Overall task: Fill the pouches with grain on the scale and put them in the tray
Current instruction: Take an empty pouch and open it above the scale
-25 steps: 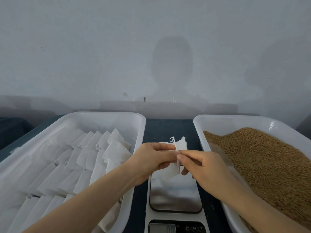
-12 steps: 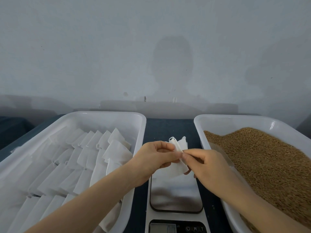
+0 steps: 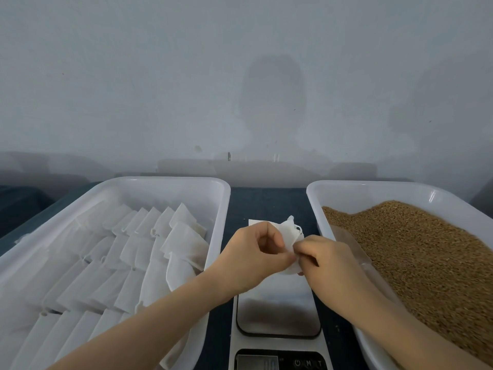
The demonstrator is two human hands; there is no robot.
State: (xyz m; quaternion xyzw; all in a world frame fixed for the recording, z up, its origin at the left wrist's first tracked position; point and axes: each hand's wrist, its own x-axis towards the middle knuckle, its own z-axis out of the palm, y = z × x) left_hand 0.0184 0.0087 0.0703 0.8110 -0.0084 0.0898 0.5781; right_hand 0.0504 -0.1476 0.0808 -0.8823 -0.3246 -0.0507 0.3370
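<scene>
Has bunched the pouch (image 3: 289,236) since a second ago, from a flat upright sheet into a crumpled, half-parted shape, and has drawn both hands closer together on it. From the left, could brush the forearm passing over the near corner of the left tray (image 3: 160,180) against the empty pouches (image 3: 120,257) stacked inside and drag one over the rim. Could fail to part the thin layers, or could tug the drawstring and pull the mouth closed instead of open. Could lose the pinch and drop the pouch onto the scale (image 3: 277,311) or the dark bench (image 3: 266,204) beyond it. Later, could spill grain (image 3: 426,257) between the right tray (image 3: 373,184) and the scale through a sagging mouth. Left hand (image 3: 256,257): knuckles up, fingers curled, thumb and forefinger pinching the pouch's near edge. Right hand (image 3: 328,263): reaching in from the right, fingers bent, tips pinching that same edge just beside the left thumb. Holds the pouch in the air between the two trays, over the far end of the scale, apparently unfilled.
</scene>
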